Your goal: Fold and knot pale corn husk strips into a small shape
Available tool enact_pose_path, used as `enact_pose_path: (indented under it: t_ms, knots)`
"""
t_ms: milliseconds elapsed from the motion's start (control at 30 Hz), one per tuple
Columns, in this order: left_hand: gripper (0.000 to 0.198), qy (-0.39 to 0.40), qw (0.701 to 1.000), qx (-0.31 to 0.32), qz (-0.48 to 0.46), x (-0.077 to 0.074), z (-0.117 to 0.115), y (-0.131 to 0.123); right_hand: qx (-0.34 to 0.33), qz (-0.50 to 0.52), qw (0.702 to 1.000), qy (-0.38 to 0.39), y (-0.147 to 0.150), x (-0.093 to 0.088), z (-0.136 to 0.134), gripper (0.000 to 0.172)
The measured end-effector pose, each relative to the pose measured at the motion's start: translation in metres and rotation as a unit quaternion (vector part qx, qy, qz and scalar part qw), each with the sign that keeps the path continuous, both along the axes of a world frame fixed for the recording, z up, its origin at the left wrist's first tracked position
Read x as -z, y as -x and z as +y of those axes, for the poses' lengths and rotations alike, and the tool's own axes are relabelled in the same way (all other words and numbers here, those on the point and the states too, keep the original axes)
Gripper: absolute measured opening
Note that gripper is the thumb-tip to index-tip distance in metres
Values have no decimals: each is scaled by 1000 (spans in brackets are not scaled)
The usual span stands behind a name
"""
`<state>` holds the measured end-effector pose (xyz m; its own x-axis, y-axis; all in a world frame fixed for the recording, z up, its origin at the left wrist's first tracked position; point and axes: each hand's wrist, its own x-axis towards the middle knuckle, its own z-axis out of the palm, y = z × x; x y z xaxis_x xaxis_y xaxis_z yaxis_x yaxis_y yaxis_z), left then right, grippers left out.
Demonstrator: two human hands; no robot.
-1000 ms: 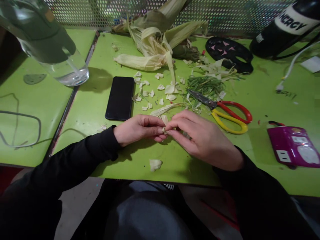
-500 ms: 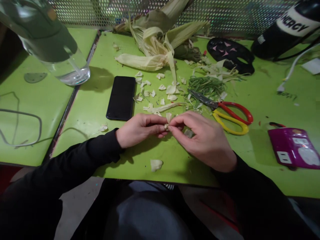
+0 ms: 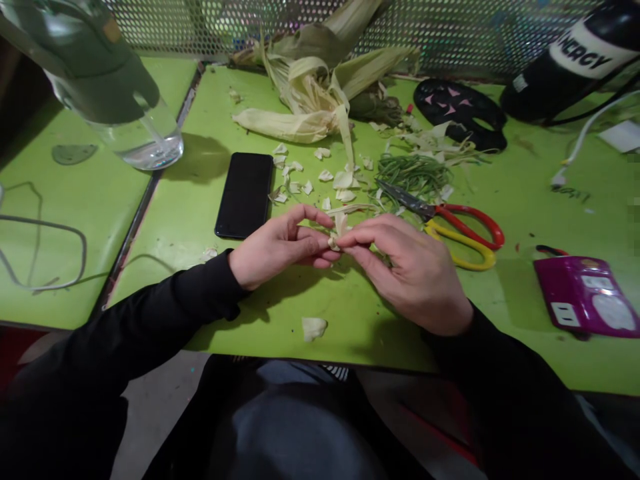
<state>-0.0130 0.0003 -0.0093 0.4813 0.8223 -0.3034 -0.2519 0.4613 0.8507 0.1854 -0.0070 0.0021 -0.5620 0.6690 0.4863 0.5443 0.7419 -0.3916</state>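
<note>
Between my hands is a small pale husk piece (image 3: 341, 227), with a knotted lower end. My left hand (image 3: 283, 245) holds its lower end near the thumb, the index finger raised and bent above. From the right, my right hand (image 3: 407, 267) pinches the piece between thumb and index finger. Cut husk bits (image 3: 345, 180) lie beyond my hands, beside a tangle of green strands (image 3: 415, 175). Scissors (image 3: 435, 212) with one red and one yellow handle lie there, blades partly over the strands. One loose husk piece (image 3: 314, 328) rests near the table's front edge.
A black phone (image 3: 244, 195) lies left of the husk bits. Large dry corn husks (image 3: 310, 100) stand behind, by the mesh panel. A clear bottle (image 3: 150, 137) is at the left. A black palette-shaped object (image 3: 455, 110), a black bottle (image 3: 575, 67) and a purple device (image 3: 587, 295) are at the right.
My left index finger has lifted off the husk piece and bends above it. My right hand has shifted slightly, still pinching. The view has moved a little.
</note>
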Motion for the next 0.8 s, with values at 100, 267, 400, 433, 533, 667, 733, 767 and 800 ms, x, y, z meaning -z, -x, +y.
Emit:
enact_pose_path:
  t_ms: [100, 267, 400, 433, 533, 667, 733, 767, 800]
  knots:
    - [9, -2, 1000, 1, 4, 0, 0, 0, 11, 10, 1000, 2, 0, 0, 1, 9]
    - [8, 26, 1000, 0, 11, 0, 0, -2, 20, 33, 999, 15, 0, 2, 3, 7]
    - [9, 34, 999, 1, 2, 1, -1, -2, 43, 36, 998, 30, 1, 2, 2, 4]
    - [10, 31, 1000, 0, 2, 1, -1, -2, 50, 35, 998, 33, 2, 2, 2, 4]
    - [13, 12, 1000, -6, 5, 2, -3, -3, 61, 32, 997, 35, 4, 1, 0, 5]
    - [15, -1, 1000, -21, 10, 5, -5, -6, 58, 19, 998, 30, 5, 1, -1, 6]
    - [16, 1, 1000, -28, 7, 5, -5, -6, 44, 12, 999, 24, 4, 1, 0, 5]
    - [17, 1, 1000, -29, 4, 5, -6, -6, 40, 12, 999, 21, 4, 1, 0, 5]
    - [16, 1, 1000, -28, 2, 5, -5, -6, 39, 14, 999, 19, 4, 1, 0, 5]
